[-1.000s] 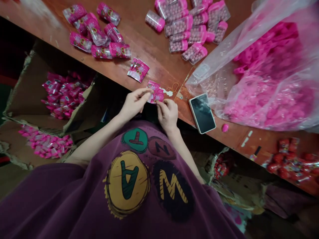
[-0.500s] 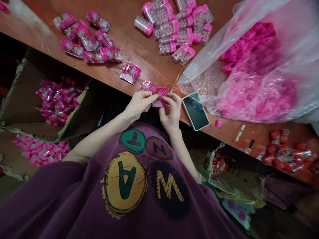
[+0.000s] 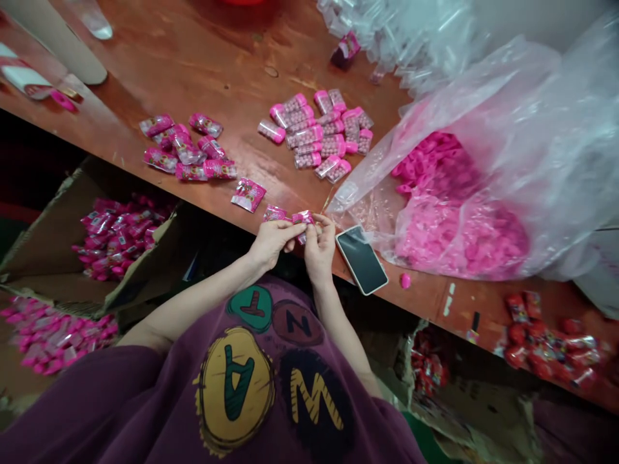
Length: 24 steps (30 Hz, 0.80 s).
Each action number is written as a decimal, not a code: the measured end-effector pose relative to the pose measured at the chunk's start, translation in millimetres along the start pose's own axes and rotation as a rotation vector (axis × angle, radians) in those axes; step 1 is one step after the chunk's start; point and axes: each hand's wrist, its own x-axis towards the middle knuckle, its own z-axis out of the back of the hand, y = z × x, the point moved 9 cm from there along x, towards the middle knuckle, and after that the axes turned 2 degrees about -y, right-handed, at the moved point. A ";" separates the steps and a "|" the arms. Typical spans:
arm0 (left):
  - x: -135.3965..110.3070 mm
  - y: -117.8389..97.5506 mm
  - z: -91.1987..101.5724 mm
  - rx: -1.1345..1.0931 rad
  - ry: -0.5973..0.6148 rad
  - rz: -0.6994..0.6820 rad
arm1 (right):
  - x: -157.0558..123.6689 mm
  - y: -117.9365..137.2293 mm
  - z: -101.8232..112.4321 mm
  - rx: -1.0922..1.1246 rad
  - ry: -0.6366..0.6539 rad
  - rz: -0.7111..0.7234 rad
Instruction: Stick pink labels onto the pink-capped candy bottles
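Between my two hands, at the table's front edge, is a small shiny pink printed wrapper (image 3: pixel 302 218). My left hand (image 3: pixel 275 243) pinches it from the left with thumb and forefinger. From the right, my right hand (image 3: pixel 320 250) has its curled fingers closed on the same wrapper, and they cover part of it. Another flat pink wrapper (image 3: pixel 275 213) lies just behind my left hand, with a flat pink wrapper (image 3: pixel 248 194) farther left. Behind these is a group of clear jars with pink caps and pink beads (image 3: pixel 309 136). Jars in pink printed wrapping (image 3: pixel 186 151) lie to the left.
A phone (image 3: pixel 362 260) lies right of my hands, by a big clear bag of pink parts (image 3: pixel 447 225). Red wrapped items (image 3: pixel 546 345) sit far right. Clear empty tubes (image 3: pixel 411 32) are heaped at the back. Below left stands a cardboard box (image 3: pixel 43 248) of pink wrapped pieces.
The wrapper was spread flat between my fingers; now it looks folded or turned, with less of it showing. My view has tilted up, so more of the table's back shows.
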 end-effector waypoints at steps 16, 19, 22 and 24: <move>0.1 -46.6 77.9 -0.159 -0.205 -0.094 | 185.2 22.6 -1.3 -1.052 -0.118 0.153; -0.6 -40.0 69.1 -0.171 -0.189 -0.034 | 180.3 18.2 -12.0 -1.147 -0.078 0.150; 0.6 -40.0 59.4 -0.188 -0.181 -0.002 | 167.1 15.9 -11.3 -1.063 -0.037 0.198; 2.6 -42.1 52.5 -0.221 -0.166 0.015 | 152.6 12.2 -4.5 -0.834 0.006 0.179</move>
